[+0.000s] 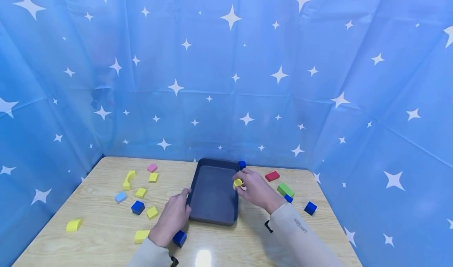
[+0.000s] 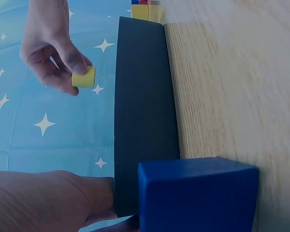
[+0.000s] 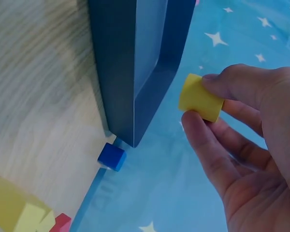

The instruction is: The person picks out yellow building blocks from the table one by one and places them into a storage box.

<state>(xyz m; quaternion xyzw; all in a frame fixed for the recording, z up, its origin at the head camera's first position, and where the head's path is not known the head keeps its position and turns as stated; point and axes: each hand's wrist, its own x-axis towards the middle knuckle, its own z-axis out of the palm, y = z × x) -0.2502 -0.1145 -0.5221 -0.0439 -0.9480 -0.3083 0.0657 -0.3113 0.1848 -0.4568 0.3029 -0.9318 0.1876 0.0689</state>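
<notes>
A dark rectangular tray (image 1: 214, 192) lies on the table. My left hand (image 1: 172, 216) grips its left wall; part of that grip is hidden in the left wrist view. Above the tray's right rim, my right hand (image 1: 260, 190) pinches a yellow cylinder block (image 3: 200, 98) between thumb and fingers. The cylinder is raised clear of the tray, as the left wrist view also shows. Just beside my left hand sits a blue cube (image 1: 179, 238), large in the left wrist view. Another blue block (image 1: 242, 164) stands by the tray's far right corner.
Left of the tray lie several yellow blocks (image 1: 140, 192), a yellow arch (image 1: 129, 179), a pink block (image 1: 152, 168), a light blue block (image 1: 120, 197) and a blue cube (image 1: 138, 207). To the right are red (image 1: 272, 176), green (image 1: 285, 190) and blue (image 1: 310, 208) blocks. A starry curtain (image 1: 219, 70) surrounds the table.
</notes>
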